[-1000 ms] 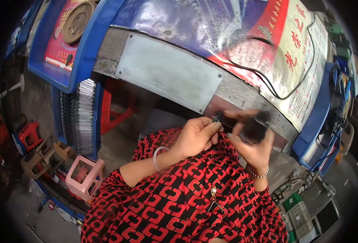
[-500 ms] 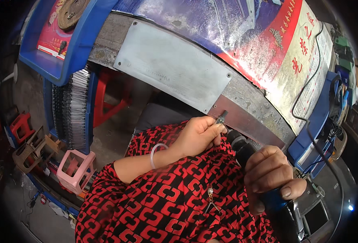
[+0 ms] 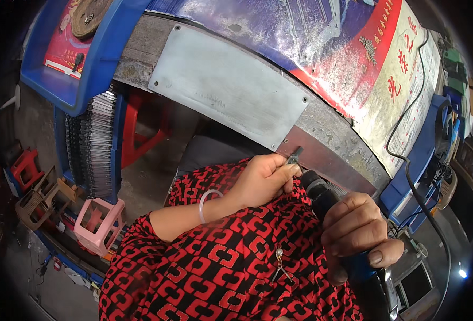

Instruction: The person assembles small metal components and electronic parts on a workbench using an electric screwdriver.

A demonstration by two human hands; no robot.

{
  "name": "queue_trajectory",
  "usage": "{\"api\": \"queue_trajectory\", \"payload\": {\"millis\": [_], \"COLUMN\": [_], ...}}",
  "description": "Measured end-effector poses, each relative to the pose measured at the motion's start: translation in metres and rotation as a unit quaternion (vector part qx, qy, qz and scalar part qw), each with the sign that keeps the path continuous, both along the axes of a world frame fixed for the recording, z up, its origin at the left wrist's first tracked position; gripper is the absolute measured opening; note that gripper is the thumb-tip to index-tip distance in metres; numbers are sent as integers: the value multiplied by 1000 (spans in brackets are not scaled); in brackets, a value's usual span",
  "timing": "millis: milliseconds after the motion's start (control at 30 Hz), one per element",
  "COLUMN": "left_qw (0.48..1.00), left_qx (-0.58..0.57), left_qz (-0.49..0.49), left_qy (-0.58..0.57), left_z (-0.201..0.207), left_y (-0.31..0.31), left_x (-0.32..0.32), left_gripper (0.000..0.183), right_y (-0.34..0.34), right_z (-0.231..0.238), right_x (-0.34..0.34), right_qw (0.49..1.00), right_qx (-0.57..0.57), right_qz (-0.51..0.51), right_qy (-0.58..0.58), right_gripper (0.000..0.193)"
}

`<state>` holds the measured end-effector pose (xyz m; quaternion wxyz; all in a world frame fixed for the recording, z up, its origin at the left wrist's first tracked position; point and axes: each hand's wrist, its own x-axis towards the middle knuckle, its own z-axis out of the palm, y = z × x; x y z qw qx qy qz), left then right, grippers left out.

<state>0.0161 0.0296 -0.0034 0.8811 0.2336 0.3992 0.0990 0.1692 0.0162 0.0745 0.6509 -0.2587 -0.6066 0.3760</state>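
Observation:
My left hand (image 3: 263, 179) is closed in a pinch around a small dark metal part (image 3: 295, 154), which sticks up past the fingertips; its exact kind is too small to tell. My right hand (image 3: 357, 227) wraps round the body of a black and blue power drill (image 3: 320, 193). The drill's nose points up and left at the part, and its tip reaches the left fingertips. Whether bit and part touch is hidden by the fingers. Both hands are over my lap, just before a reddish-brown plate (image 3: 327, 163) on the bench edge.
A pale metal plate (image 3: 228, 88) is fixed along the bench edge. At the left stands a blue bin (image 3: 95, 69), above a rack of many thin metal rods (image 3: 100, 144). Stools, one pink (image 3: 95, 227), stand on the floor. A black cable (image 3: 407, 160) hangs at the right.
Both hands keep their grip and almost the same place. The surroundings have shifted slightly in the picture, the blue bin a little to the left.

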Motion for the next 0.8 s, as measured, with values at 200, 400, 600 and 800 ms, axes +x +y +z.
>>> {"api": "queue_trajectory", "payload": {"millis": [200, 400, 600, 800], "left_qw": [1000, 1000, 1000, 997], "left_qx": [-8, -13, -13, 72], "left_qz": [3, 7, 14, 13], "left_qy": [-1, 0, -4, 29], "left_z": [0, 0, 2, 0], "left_y": [0, 1, 0, -2], "left_x": [0, 1, 1, 4], "left_gripper": [20, 21, 20, 24], "right_y": [-1, 3, 4, 4], "right_z": [0, 2, 7, 0], "right_x": [-1, -1, -6, -15], "right_qw": [1000, 1000, 999, 999], "right_qx": [-6, -10, -32, -15], "right_qz": [2, 20, -8, -45], "right_qy": [-2, -6, -34, -13], "right_gripper": [44, 44, 40, 37]}}
